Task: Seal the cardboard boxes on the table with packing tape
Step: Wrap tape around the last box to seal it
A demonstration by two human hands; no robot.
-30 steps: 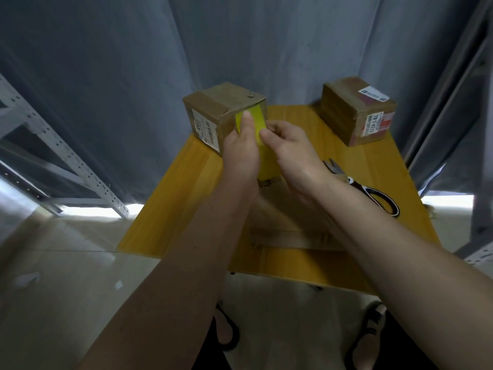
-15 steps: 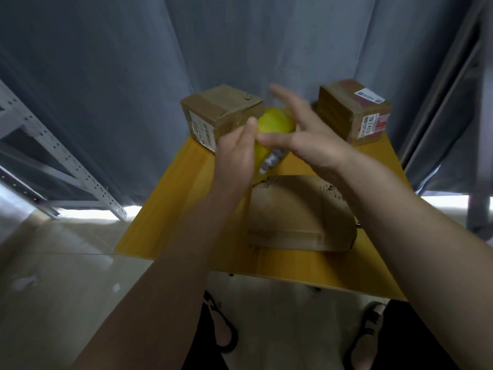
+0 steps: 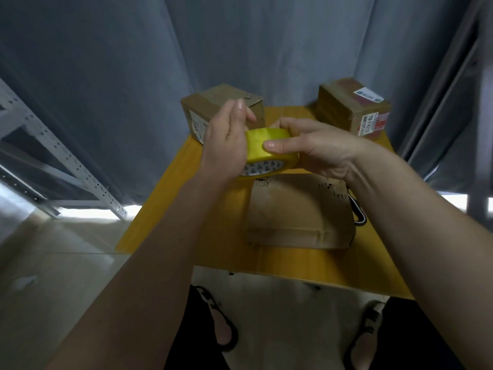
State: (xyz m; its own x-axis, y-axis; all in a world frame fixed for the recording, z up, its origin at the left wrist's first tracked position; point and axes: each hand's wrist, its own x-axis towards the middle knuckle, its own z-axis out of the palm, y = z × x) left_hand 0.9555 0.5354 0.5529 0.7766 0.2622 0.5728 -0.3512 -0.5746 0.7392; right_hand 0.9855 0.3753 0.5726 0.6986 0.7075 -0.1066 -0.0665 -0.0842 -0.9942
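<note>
- Tape first: I see a yellow roll of packing tape point(image 3: 269, 149) with a printed white core, held above the yellow wooden table point(image 3: 221, 222), over the far edge of the flat brown cardboard box point(image 3: 298, 209).
- My right hand point(image 3: 312, 148) grips the roll, thumb on its outer band, fingers curled behind.
- My left hand point(image 3: 226, 140) presses against the roll's left side, fingers loosely curled; I cannot tell whether it pinches a tape end.
- Two small brown cardboard boxes stand at the far edge, one at the left point(image 3: 210, 108), one labelled at the right point(image 3: 352, 108).
- Black scissor handles point(image 3: 358, 214) show just right of the flat box.
</note>
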